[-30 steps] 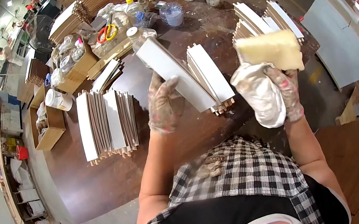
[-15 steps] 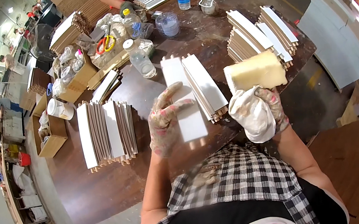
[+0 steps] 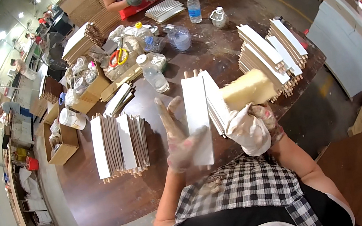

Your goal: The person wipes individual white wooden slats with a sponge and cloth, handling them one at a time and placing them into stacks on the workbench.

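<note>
The white panel [image 3: 197,115] stands out at the middle of the work area, above the brown table [image 3: 96,208], its length running away from the person and round wooden pegs showing at its far end. It is directly right of the left hand [image 3: 181,149] and just beside another white panel [image 3: 215,95], which lies along its right side. In the inspector's judgement the panel is light and stiff; its smooth face is probably somewhat slippery under a glove, while the pegs and finished corners look the parts most liable to damage. The sound hold is judged to be across the width, thumb against one long edge and fingers against the other, clear of the pegs. The left glove is blurred: two fingers are spread apart and point away beyond the panel's left edge, and the thumb extends over the lower part of the white face. No closing grip shows; whether the thumb presses on the face, or other fingers lie underneath, cannot be told. The right hand [image 3: 266,120] has its fingers closed on a bunched white cloth [image 3: 247,135]. A soft-looking yellow pad [image 3: 248,88] projects beyond that cloth; how it is held cannot be confirmed.
</note>
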`<state>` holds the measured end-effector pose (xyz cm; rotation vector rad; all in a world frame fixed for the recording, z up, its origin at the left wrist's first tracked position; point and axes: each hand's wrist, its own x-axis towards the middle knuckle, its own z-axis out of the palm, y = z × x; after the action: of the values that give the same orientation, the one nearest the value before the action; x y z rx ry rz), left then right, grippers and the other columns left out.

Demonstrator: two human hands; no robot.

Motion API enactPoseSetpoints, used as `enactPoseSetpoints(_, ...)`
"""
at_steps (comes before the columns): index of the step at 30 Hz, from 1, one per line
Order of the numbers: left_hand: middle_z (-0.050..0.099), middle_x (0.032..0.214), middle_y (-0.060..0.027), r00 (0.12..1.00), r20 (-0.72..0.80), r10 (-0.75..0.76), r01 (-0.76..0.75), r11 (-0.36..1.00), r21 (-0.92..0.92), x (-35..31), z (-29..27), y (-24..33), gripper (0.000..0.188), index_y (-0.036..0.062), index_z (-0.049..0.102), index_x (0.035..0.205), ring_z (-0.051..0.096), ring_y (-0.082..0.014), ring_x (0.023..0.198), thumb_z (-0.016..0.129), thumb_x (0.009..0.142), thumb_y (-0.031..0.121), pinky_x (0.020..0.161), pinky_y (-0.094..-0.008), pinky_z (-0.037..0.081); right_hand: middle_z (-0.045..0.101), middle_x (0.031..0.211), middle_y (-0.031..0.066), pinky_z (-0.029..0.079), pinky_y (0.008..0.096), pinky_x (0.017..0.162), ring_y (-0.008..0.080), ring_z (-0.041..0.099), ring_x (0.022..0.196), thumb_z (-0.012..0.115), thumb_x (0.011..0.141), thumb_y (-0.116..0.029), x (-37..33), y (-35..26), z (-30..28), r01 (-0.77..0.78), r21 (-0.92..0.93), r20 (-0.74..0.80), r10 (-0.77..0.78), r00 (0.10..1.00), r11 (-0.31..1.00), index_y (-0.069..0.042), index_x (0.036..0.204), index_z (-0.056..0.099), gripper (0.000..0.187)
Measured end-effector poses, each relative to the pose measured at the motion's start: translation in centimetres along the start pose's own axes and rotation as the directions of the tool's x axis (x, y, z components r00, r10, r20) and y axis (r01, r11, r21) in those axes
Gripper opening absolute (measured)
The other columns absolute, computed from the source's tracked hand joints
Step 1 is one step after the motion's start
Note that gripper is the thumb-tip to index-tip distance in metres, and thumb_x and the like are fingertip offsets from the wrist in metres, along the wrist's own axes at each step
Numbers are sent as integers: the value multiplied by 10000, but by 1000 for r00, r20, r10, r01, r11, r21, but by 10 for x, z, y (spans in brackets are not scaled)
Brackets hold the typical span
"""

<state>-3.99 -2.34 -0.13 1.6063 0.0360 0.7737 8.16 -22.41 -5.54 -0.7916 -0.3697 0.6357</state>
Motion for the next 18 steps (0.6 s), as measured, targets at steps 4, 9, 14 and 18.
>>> enactPoseSetpoints(4,461,1260,-184,916,-19,-401,398,913,-87,0,-5,-2,744,4,285,1371,493,-214,1098,663,747,150,881,-317,455,510,1188,141,510,305,878,205,560,1041,724,743,-254,18,-7,14,590,-530,505,-332,797,609,-26,1264,385,662)
enactPoseSetpoints(9,523,1209,-80,879,43,-474,438,769,-465,-5,5,-7,539,30,341,1355,544,-120,996,505,844,-18,804,-233,467,612,1014,133,536,329,802,231,621,930,768,673,-248,-1,-8,61,633,-491,636,-250,730,599,-95,1207,486,622)
enactPoseSetpoints(14,522,1216,-84,905,103,-412,419,827,-376,-1,10,9,530,16,346,1351,536,-114,996,503,844,1,805,-233,460,604,1013,115,562,299,657,206,632,835,718,729,-246,28,-25,64,773,-628,702,-361,613,92,-61,1199,462,567)
enactPoseSetpoints(18,507,1242,-110,908,114,-402,418,869,-265,2,2,12,509,-27,383,1318,512,-149,1071,535,839,52,909,-276,419,615,971,84,562,276,623,179,646,764,682,764,-285,37,-33,69,740,-638,638,-394,662,211,-40,1172,466,522)
